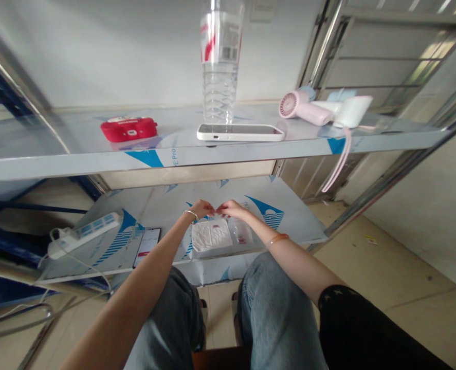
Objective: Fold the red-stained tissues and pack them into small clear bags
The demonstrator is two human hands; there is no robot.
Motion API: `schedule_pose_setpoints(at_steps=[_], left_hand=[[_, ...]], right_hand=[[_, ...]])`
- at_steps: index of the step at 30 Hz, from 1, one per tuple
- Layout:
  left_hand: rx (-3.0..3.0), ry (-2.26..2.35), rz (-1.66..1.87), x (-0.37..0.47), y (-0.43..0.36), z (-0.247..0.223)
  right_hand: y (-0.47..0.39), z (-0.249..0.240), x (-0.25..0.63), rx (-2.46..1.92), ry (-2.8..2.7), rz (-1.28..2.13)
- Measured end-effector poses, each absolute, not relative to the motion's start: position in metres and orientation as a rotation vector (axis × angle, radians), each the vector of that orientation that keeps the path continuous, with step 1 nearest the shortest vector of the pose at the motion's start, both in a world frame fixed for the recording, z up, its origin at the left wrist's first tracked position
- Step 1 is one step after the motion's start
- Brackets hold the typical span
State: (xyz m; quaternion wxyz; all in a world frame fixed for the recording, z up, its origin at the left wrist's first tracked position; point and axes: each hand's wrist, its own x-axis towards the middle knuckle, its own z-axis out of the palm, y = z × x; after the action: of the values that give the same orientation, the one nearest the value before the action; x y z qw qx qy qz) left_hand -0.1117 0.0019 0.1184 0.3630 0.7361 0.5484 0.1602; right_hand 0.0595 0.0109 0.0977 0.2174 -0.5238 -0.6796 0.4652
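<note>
My left hand (203, 208) and my right hand (230, 208) meet at the fingertips over the lower shelf (158, 198). Both are pinched closed, and whatever sits between the fingers is too small to make out. Just below them a crumpled white tissue (211, 236) lies flat, with a small reddish thing (216, 226) on it. Right of the tissue is a clear plastic bag (241, 231) with something dark reddish inside. A phone with a lit screen (147, 246) rests to the left, beside my left forearm.
A white power strip (87, 235) with cables lies at the lower shelf's left. The upper shelf (181, 154) overhangs behind my hands, bearing a red case (128, 129), a water bottle (220, 72), a white-cased phone (240, 132) and a pink handheld fan (305, 107) with a dangling strap (338, 162).
</note>
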Motion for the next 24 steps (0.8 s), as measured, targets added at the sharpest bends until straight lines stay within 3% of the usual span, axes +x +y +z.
schedule_pose_setpoints(at_steps=[9, 15, 24], left_hand=[[2.417, 1.605, -0.081, -0.093, -0.007, 0.117], [2.467, 1.609, -0.151, -0.083, -0.013, 0.112], [2.725, 1.528, -0.280, -0.055, -0.035, 0.124]], right_hand=[[0.008, 0.088, 0.050, -1.484, -2.233, 1.107], [0.008, 0.078, 0.055, -1.427, -2.228, 1.282], [-0.005, 0.094, 0.075, -1.544, -2.385, 1.161]])
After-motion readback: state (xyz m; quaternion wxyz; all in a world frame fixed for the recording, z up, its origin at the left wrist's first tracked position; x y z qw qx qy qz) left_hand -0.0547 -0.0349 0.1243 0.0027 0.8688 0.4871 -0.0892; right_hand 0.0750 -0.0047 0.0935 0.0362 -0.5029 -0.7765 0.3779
